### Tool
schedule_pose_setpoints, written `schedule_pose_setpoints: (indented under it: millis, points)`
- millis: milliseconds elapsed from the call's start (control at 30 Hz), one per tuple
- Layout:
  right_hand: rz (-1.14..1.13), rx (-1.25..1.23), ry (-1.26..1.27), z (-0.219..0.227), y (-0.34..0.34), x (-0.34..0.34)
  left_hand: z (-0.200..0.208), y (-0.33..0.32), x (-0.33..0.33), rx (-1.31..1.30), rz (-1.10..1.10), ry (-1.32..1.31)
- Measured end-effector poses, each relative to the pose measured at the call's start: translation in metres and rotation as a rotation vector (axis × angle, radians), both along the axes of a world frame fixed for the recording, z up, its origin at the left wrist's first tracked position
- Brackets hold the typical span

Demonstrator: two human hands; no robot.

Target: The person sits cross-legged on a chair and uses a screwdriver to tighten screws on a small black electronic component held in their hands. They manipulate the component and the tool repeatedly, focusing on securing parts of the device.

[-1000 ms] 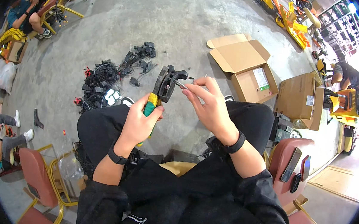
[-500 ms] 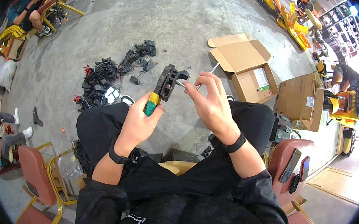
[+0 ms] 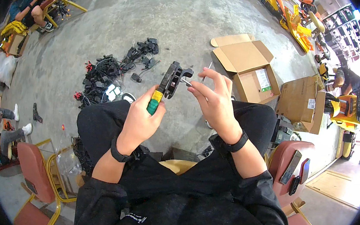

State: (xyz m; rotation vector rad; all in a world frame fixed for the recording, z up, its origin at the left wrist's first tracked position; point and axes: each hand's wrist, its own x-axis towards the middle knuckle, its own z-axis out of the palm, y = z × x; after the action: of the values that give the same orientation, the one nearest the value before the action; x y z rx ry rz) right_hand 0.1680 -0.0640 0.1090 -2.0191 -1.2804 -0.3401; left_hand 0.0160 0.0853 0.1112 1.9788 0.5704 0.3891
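My left hand (image 3: 141, 115) is wrapped around the green-and-yellow grip of a black clamp-like part (image 3: 171, 79). The part stands tilted up in front of me, and a curved black hook sticks out to its right. In my right hand (image 3: 217, 104), a thin metal L-shaped hex key (image 3: 209, 66) is pinched between the fingers. Its short end points left at the side of the black part by the hook. From here I cannot tell whether that tip sits in a screw. The long arm rises above my fingers.
A heap of black parts with cables (image 3: 101, 79) lies on the concrete floor ahead left. An open cardboard box (image 3: 248, 58) and a larger carton (image 3: 296, 100) stand to the right. Phones lie on the red chair (image 3: 281, 161) beside me. Other people sit at the left and right edges.
The black part has shifted slightly up and right with my left hand. My right hand has moved a little right, and the hex key's long arm now stands steeper.
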Motion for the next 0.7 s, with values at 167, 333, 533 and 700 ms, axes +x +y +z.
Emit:
schedule_pose_setpoints:
  millis: [167,333,533,700]
  points:
    - [0.007,0.019,-0.007,0.003,0.002,0.002,-0.004,0.001,-0.001,0.018,-0.012,-0.083]
    - [0.084,0.041,0.510,-0.006,0.001,0.001,0.003,0.000,0.000,-0.022,-0.004,-0.018]
    - [0.342,0.096,1.684,0.011,-0.002,0.006,-0.002,0.000,-0.001,0.008,0.009,-0.034]
    - [0.349,0.142,1.806,0.006,-0.001,0.007,0.000,-0.002,0.000,-0.103,0.009,-0.033]
